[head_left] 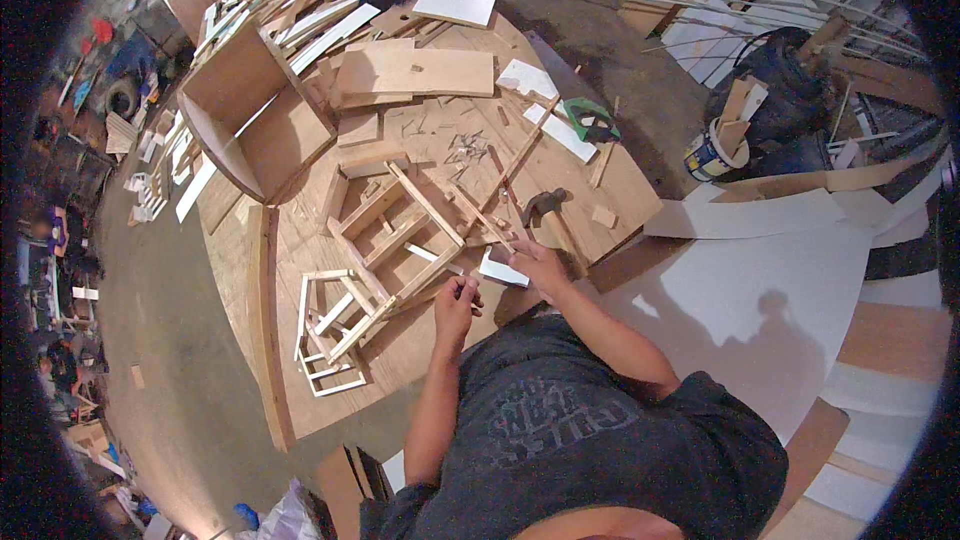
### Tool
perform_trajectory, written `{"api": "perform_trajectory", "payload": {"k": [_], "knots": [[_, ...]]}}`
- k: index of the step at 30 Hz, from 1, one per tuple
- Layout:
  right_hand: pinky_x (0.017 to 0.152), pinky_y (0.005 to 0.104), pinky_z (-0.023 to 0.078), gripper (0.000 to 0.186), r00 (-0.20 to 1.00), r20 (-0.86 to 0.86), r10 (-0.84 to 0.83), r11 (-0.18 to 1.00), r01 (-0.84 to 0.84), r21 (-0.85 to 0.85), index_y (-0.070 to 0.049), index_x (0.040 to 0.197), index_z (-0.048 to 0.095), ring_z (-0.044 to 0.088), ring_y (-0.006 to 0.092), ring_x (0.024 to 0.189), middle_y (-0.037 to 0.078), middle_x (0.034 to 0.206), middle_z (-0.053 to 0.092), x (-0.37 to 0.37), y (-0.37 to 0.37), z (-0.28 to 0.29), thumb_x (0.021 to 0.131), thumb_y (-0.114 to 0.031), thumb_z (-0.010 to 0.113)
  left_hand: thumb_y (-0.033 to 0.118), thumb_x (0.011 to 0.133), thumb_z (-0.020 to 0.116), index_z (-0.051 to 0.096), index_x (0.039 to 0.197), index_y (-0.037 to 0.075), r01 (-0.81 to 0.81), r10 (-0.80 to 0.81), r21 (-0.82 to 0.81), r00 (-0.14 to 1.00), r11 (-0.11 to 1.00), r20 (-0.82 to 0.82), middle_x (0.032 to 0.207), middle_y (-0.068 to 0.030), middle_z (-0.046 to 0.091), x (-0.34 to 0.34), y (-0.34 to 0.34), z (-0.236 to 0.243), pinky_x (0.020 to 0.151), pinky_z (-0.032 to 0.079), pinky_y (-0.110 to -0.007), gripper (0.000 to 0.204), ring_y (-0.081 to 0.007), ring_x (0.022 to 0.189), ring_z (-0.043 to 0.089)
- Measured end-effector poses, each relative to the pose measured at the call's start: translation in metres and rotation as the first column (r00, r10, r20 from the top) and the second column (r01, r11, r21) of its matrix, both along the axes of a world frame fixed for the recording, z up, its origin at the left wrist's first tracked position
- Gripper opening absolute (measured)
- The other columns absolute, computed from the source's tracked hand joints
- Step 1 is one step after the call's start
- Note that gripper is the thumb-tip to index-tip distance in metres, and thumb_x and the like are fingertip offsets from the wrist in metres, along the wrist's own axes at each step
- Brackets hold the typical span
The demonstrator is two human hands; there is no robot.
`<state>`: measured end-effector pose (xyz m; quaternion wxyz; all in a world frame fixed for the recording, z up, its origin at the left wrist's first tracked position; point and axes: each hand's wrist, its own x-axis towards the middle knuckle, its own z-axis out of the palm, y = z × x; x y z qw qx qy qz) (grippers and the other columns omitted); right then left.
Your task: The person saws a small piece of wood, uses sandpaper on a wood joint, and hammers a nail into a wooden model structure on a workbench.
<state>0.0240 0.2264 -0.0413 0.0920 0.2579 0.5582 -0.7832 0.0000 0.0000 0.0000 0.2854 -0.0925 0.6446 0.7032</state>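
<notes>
Near the front edge of the plywood work table (240, 280), my right hand (537, 268) is closed on the end of a thin wooden strip (487, 218). My left hand (457, 310) has its fingers curled round a small dark item, too small to name. Just beyond it lies a wooden frame (432, 212) with several crosspieces. A smaller, paler frame of thin slats (303, 315) adjoins it on the left. Beside my right hand are a hammer (545, 204) and a small white board (503, 267), the latter partly under that hand.
Small loose bits, perhaps nails (468, 148), are scattered mid-table. A green-handled saw (592, 121) lies at the right edge. An open wooden box (255, 125), flat boards (415, 72) and a pile of offcuts (300, 15) occupy the far side. A bucket (717, 152) stands right.
</notes>
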Motion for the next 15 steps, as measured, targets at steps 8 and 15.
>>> {"api": "perform_trajectory", "payload": {"k": [8, 15], "knots": [[0.092, 0.0326, 0.057, 0.037, 0.977, -0.110, 0.182, 0.887, -0.115, 0.447, 0.000, 0.133, 0.069, 0.071, 0.0148, 0.106, 0.007, 0.118, 0.075, 0.012, 0.004, 0.060, 0.099, -0.015, 0.072, 0.021, 0.103, 0.073, 0.073, 0.102, 0.001, -0.008, -0.010, -0.099, 0.983, 0.995, -0.182, 0.077, -0.0011, 0.067, -0.009, 0.045, 0.022, 0.056, 0.052, -0.025, 0.020, -0.0077, 0.067, 0.063], [0.090, 0.0303, 0.059, 0.036, 0.963, -0.139, 0.230, 0.849, -0.129, 0.512, 0.000, 0.130, 0.070, 0.076, 0.0144, 0.103, 0.009, 0.115, 0.079, 0.019, 0.032, 0.112, 0.097, -0.014, 0.076, 0.017, 0.102, 0.074, 0.076, 0.102, -0.001, 0.006, -0.021, -0.050, 0.953, 0.999, -0.302, 0.080, -0.0032, 0.072, -0.021, 0.102, 0.022, 0.058, 0.050, -0.024, 0.018, -0.0079, 0.068, 0.064]]}}
